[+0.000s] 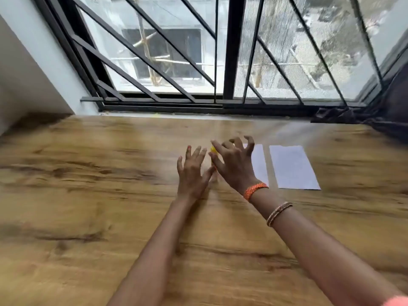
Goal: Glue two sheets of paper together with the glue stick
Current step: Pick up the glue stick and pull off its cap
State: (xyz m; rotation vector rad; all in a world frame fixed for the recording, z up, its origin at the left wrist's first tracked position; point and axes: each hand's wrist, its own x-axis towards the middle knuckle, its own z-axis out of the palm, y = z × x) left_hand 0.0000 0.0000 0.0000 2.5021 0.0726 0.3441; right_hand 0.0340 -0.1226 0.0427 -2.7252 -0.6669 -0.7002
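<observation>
Two white sheets of paper lie side by side on the wooden table: one sheet (293, 167) fully in view at the right, the other sheet (259, 162) partly hidden behind my right hand. A small yellow object, probably the glue stick (213, 149), shows blurred between my hands, mostly hidden. My left hand (192, 173) is spread with straight fingers just left of it. My right hand (235, 164) hovers over it with fingers spread and bent like claws, holding nothing that I can see.
The wooden table (88, 195) runs to a window with black metal bars (198, 100) along the far edge. A dark cloth (353, 118) lies at the far right corner. A white wall (26, 80) borders the left.
</observation>
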